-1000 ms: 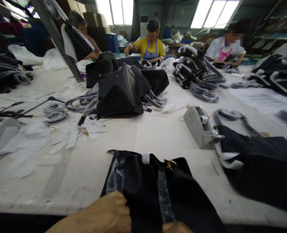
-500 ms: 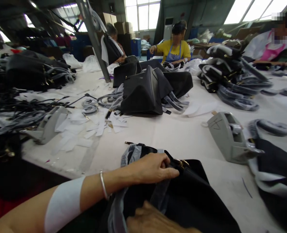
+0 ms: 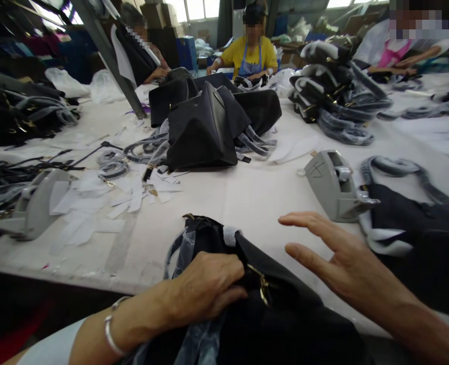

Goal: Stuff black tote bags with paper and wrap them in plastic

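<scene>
A black handbag (image 3: 285,329) with gold hardware lies at the table's front edge, close to me. Its straps (image 3: 203,337) are wrapped in clear film. My left hand (image 3: 209,281), with a silver bangle on the wrist, is closed on the bag's upper edge near the zipper (image 3: 263,289). Raised over the right side of the bag is my right hand (image 3: 336,253); its fingers are apart and nothing is in it. Just beyond that hand stands a grey tape dispenser (image 3: 329,185).
Black bags (image 3: 201,126) are heaped mid-table, with another stack (image 3: 327,91) at the back right. White paper strips (image 3: 83,218) lie left beside a second tape dispenser (image 3: 38,208). A slanted metal post (image 3: 110,66) rises behind. Several people sit across the table.
My right hand has come off the front of the bag and moved up and right, fingers spread. My left hand keeps hold, slightly lower and further left. The view has shifted.
</scene>
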The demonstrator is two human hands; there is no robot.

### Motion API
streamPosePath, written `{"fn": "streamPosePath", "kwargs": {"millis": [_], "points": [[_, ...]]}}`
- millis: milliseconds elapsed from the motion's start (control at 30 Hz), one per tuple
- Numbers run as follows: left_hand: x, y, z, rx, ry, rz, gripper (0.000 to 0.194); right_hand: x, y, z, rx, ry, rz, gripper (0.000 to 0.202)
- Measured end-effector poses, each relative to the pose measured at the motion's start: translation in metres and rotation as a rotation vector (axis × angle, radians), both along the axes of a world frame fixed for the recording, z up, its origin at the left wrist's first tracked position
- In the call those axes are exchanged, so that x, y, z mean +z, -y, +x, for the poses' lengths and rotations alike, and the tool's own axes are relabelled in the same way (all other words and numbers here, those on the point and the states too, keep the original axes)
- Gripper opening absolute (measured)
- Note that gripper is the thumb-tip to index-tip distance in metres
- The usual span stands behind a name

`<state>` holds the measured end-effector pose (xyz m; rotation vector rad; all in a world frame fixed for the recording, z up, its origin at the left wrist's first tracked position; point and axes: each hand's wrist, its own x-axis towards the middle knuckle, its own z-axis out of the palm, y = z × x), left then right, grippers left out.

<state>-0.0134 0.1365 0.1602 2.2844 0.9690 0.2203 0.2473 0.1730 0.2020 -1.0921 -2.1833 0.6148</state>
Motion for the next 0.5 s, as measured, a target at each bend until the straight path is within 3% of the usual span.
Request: {"fn": "streamPosePath", "kwargs": {"millis": [100, 200, 333, 500], "points": [[0.008, 0.016, -0.017, -0.191, -0.096, 0.026, 0.006, -0.037, 0.025, 0.000, 0.196, 0.023, -0.139, 0.012], [0.007, 0.027, -0.031, -0.199, -0.184, -0.043, 0.004, -0.061, 0.056, -0.012, 0.335, 0.001, -0.031, 0.009], [-0.003, 0.037, -0.039, -0.212, -0.254, -0.043, 0.010, -0.070, 0.067, -0.021, 0.420, 0.019, 0.079, 0.007], [-0.010, 0.046, -0.039, -0.212, -0.255, -0.010, 0.016, -0.070, 0.061, -0.025, 0.527, 0.056, -0.030, 0.009]]}}
